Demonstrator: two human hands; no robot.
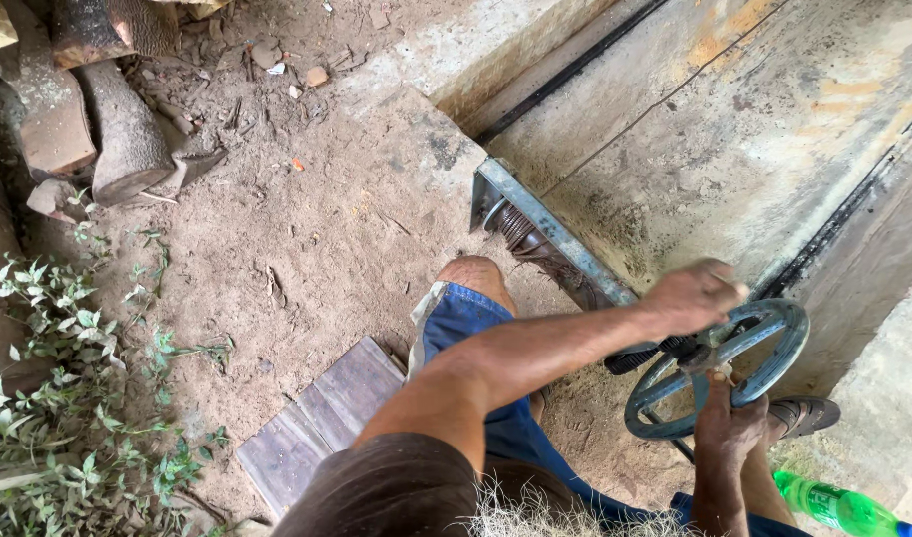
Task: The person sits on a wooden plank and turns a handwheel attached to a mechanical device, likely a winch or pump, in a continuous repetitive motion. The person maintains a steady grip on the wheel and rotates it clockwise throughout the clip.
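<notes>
A teal metal handwheel (pixel 786 348) with spokes stands low at the right, beside a concrete channel. My left hand (pixel 691 296) reaches across my knee and is closed over the wheel's upper rim. My right hand (pixel 730 426) comes up from below and is closed on the lower rim near the hub. A black handle (pixel 630 360) sticks out to the left of the wheel, under my left wrist. My knee in blue shorts (pixel 463 306) is bent just left of the wheel.
A grey metal rail with a coiled part (pixel 550 231) runs along the concrete channel (pixel 734 149). Logs (pixel 128 129) lie top left and green plants (pixel 68 398) at left. A wooden plank (pixel 322 423) lies on sandy ground. A green plastic bottle (pixel 840 507) and my sandalled foot (pixel 806 413) are at bottom right.
</notes>
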